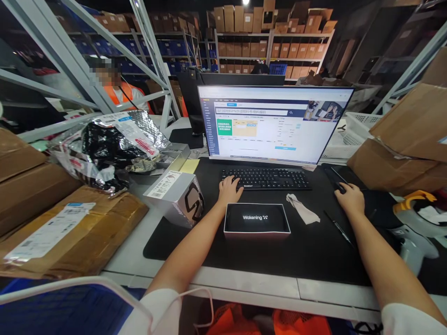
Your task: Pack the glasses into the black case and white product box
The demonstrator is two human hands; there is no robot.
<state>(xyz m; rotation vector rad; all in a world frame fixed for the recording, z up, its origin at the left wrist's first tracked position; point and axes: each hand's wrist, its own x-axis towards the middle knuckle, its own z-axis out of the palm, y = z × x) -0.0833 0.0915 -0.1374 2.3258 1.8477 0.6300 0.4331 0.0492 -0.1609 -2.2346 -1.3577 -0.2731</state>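
My left hand [228, 190] rests on the left end of a black keyboard [267, 178], fingers spread over the keys. My right hand [349, 197] is cupped over a black mouse [339, 187] to the right of the keyboard. Just in front of the keyboard lies an open flat box [257, 219] with a black inside that reads "Wakening". A crumpled white cloth [302, 209] lies to its right, and a black pen [338, 228] beyond that. All sit on a black desk mat [279, 256]. The monitor [274, 123] behind shows a form page.
A silver box [176, 197] with a label stands left of the mat. Foil bags [108, 149] and taped cardboard parcels [66, 228] pile at the left. Cardboard boxes [405, 139] and a handheld scanner [415, 228] crowd the right. A person in an orange vest [120, 90] sits behind the rack.
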